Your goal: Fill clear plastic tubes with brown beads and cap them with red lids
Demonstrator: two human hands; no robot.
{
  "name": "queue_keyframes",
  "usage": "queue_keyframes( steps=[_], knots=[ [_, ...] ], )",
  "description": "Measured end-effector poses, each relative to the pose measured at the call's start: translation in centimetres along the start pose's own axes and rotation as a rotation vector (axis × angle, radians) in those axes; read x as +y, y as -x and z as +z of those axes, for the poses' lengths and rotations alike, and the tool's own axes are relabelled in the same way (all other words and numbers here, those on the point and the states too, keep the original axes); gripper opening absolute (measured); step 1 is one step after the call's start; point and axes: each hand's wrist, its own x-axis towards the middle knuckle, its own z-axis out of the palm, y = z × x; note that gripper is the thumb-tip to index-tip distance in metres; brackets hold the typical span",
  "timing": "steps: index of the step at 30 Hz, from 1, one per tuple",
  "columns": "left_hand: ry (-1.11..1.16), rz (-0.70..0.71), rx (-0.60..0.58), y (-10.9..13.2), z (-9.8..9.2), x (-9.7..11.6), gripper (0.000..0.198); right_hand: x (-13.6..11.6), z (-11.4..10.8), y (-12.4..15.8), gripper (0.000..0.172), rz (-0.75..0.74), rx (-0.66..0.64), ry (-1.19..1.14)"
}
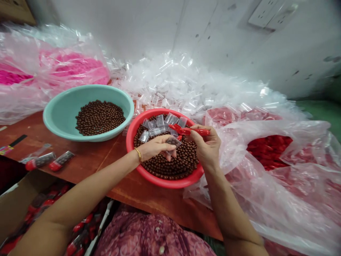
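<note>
Both my hands work over a red bowl (162, 180) full of small brown balls (183, 161). My left hand (156, 147) pinches a small clear plastic bag (173, 142) holding a few brown balls. My right hand (206, 145) grips a red plastic toy piece (190, 131) just above the bag, fingers closed around it. Several empty little clear bags (160, 124) lie on the balls at the far side of the bowl.
A teal bowl (60, 113) with more brown balls stands at left. A heap of clear bags (186, 81) lies behind. A large plastic sack of red pieces (269, 149) is at right, pink-filled sacks (53, 67) at back left. Two filled packets (49, 160) lie on the wooden table (106, 160).
</note>
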Motion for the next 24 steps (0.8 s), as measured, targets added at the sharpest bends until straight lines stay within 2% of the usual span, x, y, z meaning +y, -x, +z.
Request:
queue_keyframes(
  steps=[3,8,13,19,24],
  knots=[
    [0.069,0.006,-0.002,-0.1,-0.1,-0.1,0.022,-0.1,0.5,1.1,0.021,-0.165,-0.068,0.045],
    [0.107,0.007,0.042,-0.1,0.0,0.0,0.029,0.2,0.2,2.3,0.02,-0.313,-0.208,0.232],
    [-0.059,0.015,0.158,0.2,0.7,0.5,0.027,0.3,-0.8,2.2,0.02,-0.425,-0.309,0.385],
    [-0.175,-0.008,0.26,-0.1,1.1,0.3,0.027,0.2,-0.9,2.9,0.016,-0.499,-0.328,0.435],
    [-0.161,0.121,0.423,-0.8,0.8,0.7,0.018,-0.2,-0.7,4.3,0.019,-0.657,-0.593,0.54]
  ],
)
